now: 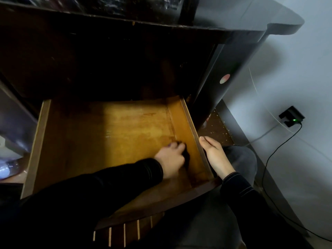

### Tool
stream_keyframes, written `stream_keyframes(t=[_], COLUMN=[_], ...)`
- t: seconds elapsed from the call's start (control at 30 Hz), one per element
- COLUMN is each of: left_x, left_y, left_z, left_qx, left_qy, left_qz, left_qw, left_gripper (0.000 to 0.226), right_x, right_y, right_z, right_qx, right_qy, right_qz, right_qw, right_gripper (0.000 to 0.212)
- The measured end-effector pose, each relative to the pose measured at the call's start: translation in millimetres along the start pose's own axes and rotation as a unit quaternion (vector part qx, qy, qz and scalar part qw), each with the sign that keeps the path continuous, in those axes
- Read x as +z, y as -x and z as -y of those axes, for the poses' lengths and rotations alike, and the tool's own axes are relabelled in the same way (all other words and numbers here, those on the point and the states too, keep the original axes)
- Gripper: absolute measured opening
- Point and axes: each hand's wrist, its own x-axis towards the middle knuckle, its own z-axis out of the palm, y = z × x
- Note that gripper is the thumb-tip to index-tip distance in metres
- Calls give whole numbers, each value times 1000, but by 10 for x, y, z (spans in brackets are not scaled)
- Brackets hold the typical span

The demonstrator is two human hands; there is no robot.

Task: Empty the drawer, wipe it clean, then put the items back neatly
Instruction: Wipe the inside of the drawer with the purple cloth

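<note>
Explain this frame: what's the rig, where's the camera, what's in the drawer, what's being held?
There is no machine here: a person works with bare hands. The one picture comes from a camera worn on the head, looking down. The wooden drawer is pulled open, and no items show on its lit floor. The left hand reaches inside, its grip curled round a small dark thing, possibly a cloth, close to the right wall. The right hand lies open against the outside of that wall and holds nothing.

Bare drawer (100, 133) floor — overhanging cabinet (125, 60)
</note>
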Motion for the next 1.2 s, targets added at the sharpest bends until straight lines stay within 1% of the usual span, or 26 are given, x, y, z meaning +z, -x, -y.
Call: stream_keyframes(t=[0.03,0.07,0.1,0.17,0.2,0.27,0.3,0.33,0.43,0.53,0.6,0.63,0.67,0.73,0.77,0.8,0.83,0.9,0.97,1.03,1.07,1.1,1.13,1.17,1.2], left_x=[59,105,116,27,-46,-180,-233,-286,-523,-846,-1078,-1202,-1325,-1558,-1663,-1765,-1858,-2008,-2166,-2374,-2489,-2599,-2698,-2769,-2801], left_y=[89,154,195,215,216,207,212,232,362,539,650,698,741,803,827,850,873,929,995,1062,1078,1085,1084,1070,1053], left_z=[-109,-161,-161,-80,-32,18,26,27,50,69,75,81,90,109,114,116,119,133,158,218,281,366,466,561,632], left_qx=[47,77,85,52,31,7,-3,-14,-33,-27,-20,-20,-17,-4,0,-3,-10,-10,22,47,46,27,-7,-50,-91], left_qy=[-3,3,19,80,122,194,219,242,325,412,459,481,498,510,505,497,487,477,473,436,389,313,209,105,28], left_qz=[16,30,41,59,69,66,51,33,-21,-106,-177,-209,-237,-294,-322,-350,-374,-406,-420,-457,-491,-524,-544,-540,-515], left_qw=[999,997,995,994,990,979,974,970,945,905,870,851,834,809,800,794,789,779,774,774,778,792,812,834,852], left_gripper=[36,37,38,39,38,34,32,31,30,27,28,29,32,38,41,44,46,52,54,46,39,33,27,21,20], right_x=[6,-4,-16,-31,-33,-32,-38,-57,-139,-211,-229,-223,-204,-151,-122,-97,-85,-106,-178,-267,-315,-364,-415,-463,-509], right_y=[16,14,14,39,56,97,127,156,217,302,395,442,488,533,543,553,574,625,691,775,808,820,809,782,730], right_z=[13,2,-3,1,9,58,92,123,258,540,813,952,1081,1289,1372,1451,1524,1662,1818,1997,2101,2207,2323,2448,2580], right_qx=[0,-5,-8,-13,-15,-21,-29,-43,-92,-143,-159,-163,-165,-143,-134,-141,-159,-204,-252,-309,-335,-356,-368,-377,-384], right_qy=[5,19,34,59,80,122,144,159,165,102,30,6,-18,-83,-109,-120,-113,-104,-95,-59,-43,-39,-49,-69,-88], right_qz=[0,1,2,9,20,30,33,36,35,15,44,73,108,181,215,238,244,222,187,153,134,110,84,60,37], right_qw=[1000,1000,999,998,996,992,989,986,981,984,986,984,980,969,961,954,950,948,945,937,932,927,925,922,918], right_gripper=[30,30,28,19,19,40,42,40,26,15,14,18,28,54,62,65,65,66,63,55,53,53,53,52,49])
